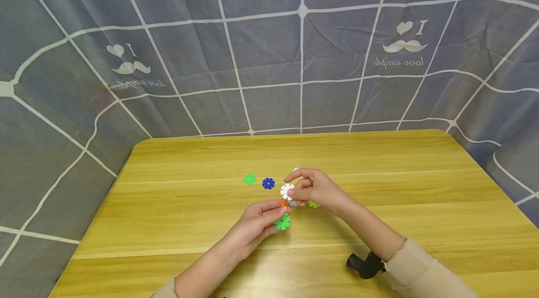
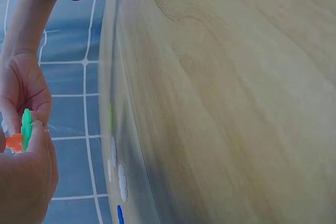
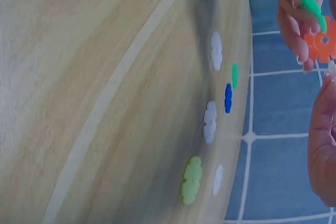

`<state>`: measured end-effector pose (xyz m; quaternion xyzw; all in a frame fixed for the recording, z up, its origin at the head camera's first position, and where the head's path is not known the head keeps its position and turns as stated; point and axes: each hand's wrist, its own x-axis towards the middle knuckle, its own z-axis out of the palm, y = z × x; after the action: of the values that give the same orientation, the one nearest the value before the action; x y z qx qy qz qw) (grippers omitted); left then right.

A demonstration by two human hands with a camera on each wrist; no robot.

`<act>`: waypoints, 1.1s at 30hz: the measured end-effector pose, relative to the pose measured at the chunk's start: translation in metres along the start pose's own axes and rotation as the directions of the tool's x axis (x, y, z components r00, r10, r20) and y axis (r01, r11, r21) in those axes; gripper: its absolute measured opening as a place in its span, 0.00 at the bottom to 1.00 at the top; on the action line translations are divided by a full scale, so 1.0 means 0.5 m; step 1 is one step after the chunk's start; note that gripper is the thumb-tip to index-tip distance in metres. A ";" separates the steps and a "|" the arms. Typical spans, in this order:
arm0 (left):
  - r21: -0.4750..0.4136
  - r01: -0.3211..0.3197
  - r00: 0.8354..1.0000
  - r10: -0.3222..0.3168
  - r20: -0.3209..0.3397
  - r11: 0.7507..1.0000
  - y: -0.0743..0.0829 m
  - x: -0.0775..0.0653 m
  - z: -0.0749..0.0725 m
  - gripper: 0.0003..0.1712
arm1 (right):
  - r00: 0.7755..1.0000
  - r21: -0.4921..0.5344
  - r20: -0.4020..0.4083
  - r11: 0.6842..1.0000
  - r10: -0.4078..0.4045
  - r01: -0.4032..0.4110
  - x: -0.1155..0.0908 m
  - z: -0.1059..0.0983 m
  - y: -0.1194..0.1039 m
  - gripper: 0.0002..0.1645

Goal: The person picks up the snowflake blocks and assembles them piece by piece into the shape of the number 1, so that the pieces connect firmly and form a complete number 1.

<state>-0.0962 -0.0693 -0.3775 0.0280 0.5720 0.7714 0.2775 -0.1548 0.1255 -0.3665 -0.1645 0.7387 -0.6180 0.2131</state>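
My left hand [image 1: 275, 214] pinches a green notched disc [image 1: 282, 222] joined to an orange disc [image 1: 283, 203], just above the wooden table [image 1: 177, 204]. My right hand [image 1: 294, 186] pinches a white disc [image 1: 287, 191] directly above the orange one, close to or touching it. In the right wrist view the green disc [image 3: 311, 4] and orange disc [image 3: 321, 45] stand edge to edge in the left hand's fingers. In the left wrist view the green disc [image 2: 26, 128] and the orange disc [image 2: 14, 141] show between the fingers.
Loose discs lie on the table nearby: a green disc [image 1: 250, 179], a blue disc [image 1: 268, 183], a white disc [image 1: 296, 170] behind the right hand, and a light green disc [image 1: 313, 204] under it. A grey checked cloth [image 1: 269, 54] hangs behind the table.
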 end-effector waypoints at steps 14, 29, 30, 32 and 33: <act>0.011 -0.033 0.999 0.033 -0.040 0.999 -0.010 -0.001 0.004 0.25 | 1.000 0.020 0.027 1.000 -0.016 0.015 -0.010 0.012 -0.006 0.17; 0.104 -0.083 0.988 0.095 -0.123 0.991 -0.009 -0.008 0.018 0.23 | 0.996 -0.032 0.086 0.999 -0.034 0.037 -0.010 -0.001 -0.020 0.11; 0.107 -0.088 0.987 0.102 -0.128 0.990 -0.009 -0.008 0.019 0.23 | 0.996 -0.025 0.086 0.999 -0.037 0.039 -0.010 -0.001 -0.021 0.11; 0.108 -0.100 0.984 0.114 -0.139 0.989 -0.009 -0.007 0.021 0.22 | 0.996 -0.010 0.082 0.999 -0.038 0.039 -0.011 0.000 -0.022 0.11; 0.105 -0.105 0.982 0.119 -0.144 0.989 -0.009 -0.008 0.022 0.21 | 0.996 -0.001 0.082 0.999 -0.039 0.039 -0.012 0.001 -0.022 0.11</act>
<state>-0.0872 -0.0606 -0.3769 0.0156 0.6255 0.7570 0.1882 -0.1496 0.1262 -0.3551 -0.2042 0.7267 -0.6139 0.2309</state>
